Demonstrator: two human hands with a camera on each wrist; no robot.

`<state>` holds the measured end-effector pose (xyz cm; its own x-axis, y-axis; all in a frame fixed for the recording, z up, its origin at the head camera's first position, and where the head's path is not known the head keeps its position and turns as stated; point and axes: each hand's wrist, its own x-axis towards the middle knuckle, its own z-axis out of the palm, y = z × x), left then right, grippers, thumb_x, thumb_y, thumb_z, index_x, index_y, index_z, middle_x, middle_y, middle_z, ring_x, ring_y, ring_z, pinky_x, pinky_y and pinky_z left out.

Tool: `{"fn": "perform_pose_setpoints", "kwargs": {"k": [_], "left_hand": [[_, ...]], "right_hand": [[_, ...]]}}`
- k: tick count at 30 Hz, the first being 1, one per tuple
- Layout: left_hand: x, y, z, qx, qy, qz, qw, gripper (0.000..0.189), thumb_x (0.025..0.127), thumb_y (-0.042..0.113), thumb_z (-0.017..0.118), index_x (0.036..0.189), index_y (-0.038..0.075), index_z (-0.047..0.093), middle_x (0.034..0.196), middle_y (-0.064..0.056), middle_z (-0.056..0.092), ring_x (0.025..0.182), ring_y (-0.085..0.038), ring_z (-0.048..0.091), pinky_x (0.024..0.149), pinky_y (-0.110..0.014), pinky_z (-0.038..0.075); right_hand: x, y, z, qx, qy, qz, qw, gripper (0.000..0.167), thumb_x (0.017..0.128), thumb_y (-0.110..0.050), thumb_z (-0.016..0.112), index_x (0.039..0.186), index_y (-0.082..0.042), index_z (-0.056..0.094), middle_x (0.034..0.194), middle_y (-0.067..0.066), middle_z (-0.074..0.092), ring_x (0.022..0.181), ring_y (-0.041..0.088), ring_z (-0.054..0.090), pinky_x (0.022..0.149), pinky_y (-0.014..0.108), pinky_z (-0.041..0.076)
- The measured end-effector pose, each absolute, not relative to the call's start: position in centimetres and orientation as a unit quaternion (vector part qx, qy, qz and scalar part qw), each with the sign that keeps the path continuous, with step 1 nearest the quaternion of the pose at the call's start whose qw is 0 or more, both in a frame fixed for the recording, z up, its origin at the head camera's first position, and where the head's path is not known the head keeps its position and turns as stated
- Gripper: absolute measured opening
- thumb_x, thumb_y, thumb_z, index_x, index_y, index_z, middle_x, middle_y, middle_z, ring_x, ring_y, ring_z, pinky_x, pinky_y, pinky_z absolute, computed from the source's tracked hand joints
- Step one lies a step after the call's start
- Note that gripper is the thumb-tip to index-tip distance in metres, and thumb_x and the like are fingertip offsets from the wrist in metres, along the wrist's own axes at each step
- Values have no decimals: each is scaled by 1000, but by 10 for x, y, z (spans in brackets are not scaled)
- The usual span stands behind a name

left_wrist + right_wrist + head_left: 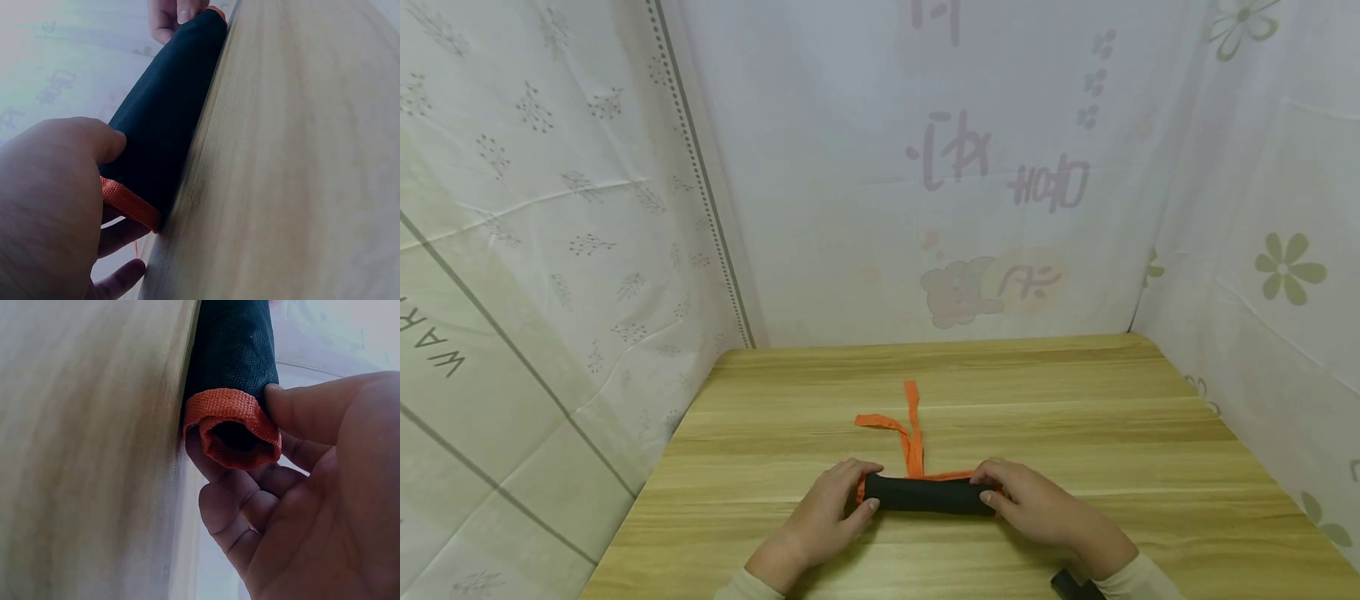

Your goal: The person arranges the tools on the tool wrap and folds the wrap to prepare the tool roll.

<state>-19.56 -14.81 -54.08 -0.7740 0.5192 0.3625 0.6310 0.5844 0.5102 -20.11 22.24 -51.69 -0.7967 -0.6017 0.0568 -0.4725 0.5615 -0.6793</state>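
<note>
A rolled-up black fabric roll point(925, 494) with orange edging lies across the wooden table, near its front. My left hand point(829, 515) holds the roll's left end, thumb on the near side and fingers round the back. At the other end my right hand point(1037, 506) grips it between thumb and fingers. In the right wrist view, orange trim point(222, 405) borders the coiled opening at that end. Two loose ends of an orange strap point(913, 454) stretch away from the roll's far side over the tabletop.
The wooden table point(760, 400) has fabric curtains behind it and on both sides. A small black object point(1072, 586), partly cut off by the frame, sits near the right forearm at the bottom edge.
</note>
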Motion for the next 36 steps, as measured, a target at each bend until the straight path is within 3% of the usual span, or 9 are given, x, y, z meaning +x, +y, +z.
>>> {"fn": "perform_pose_setpoints", "kwargs": {"k": [6, 12, 16, 20, 23, 30, 36], "left_hand": [[-195, -148, -540, -320, -881, -337, 86, 40, 103, 19, 69, 141, 15, 57, 134, 7, 62, 122, -12, 58, 101, -46, 50], [-197, -146, -539, -341, -865, -346, 127, 33, 101, 9, 71, 131, 15, 59, 137, -3, 59, 128, -17, 55, 100, -44, 52], [-197, -146, -538, -348, -856, -353, 149, 25, 100, 8, 73, 122, 17, 65, 132, -6, 62, 124, -16, 59, 95, -39, 54], [-197, -146, -538, -348, -853, -356, 155, 25, 99, 10, 74, 123, 15, 69, 131, -6, 65, 123, -15, 61, 93, -35, 55], [-198, -147, -539, -348, -856, -349, 156, 33, 96, 10, 78, 128, 15, 69, 135, -7, 64, 122, -16, 61, 89, -34, 56], [-201, -147, -541, -335, -878, -313, 138, 58, 86, 9, 87, 139, 18, 63, 143, -3, 61, 133, -19, 57, 104, -46, 51], [-201, -147, -541, -325, -889, -290, 141, 62, 84, 5, 88, 139, 20, 63, 141, 0, 63, 128, -20, 59, 102, -50, 51]], "right_hand": [[-201, 223, -518, -312, 890, -329, 55, 15, 108, -27, 62, 121, -24, 68, 108, -16, 60, 91, 1, 59, 81, 32, 54], [-201, 222, -520, -310, 884, -347, 39, 14, 106, -19, 65, 119, -20, 65, 109, -11, 62, 90, 3, 61, 80, 31, 54], [-202, 222, -523, -328, 878, -347, -13, 16, 100, -10, 72, 110, -20, 64, 101, -13, 57, 86, 4, 57, 74, 27, 52], [-202, 221, -524, -335, 880, -333, -54, 22, 96, -5, 76, 104, -24, 69, 96, -16, 53, 85, 4, 52, 71, 24, 50], [-202, 221, -523, -328, 882, -334, -57, 25, 95, -3, 76, 104, -26, 73, 97, -16, 54, 84, 6, 52, 70, 24, 49], [-201, 221, -519, -309, 895, -319, -42, 28, 89, -16, 85, 113, -26, 77, 99, -16, 56, 81, 10, 52, 70, 25, 46], [-201, 223, -518, -312, 905, -289, -12, 49, 78, -18, 94, 122, -27, 73, 110, -17, 59, 97, 6, 59, 81, 32, 53]]}}
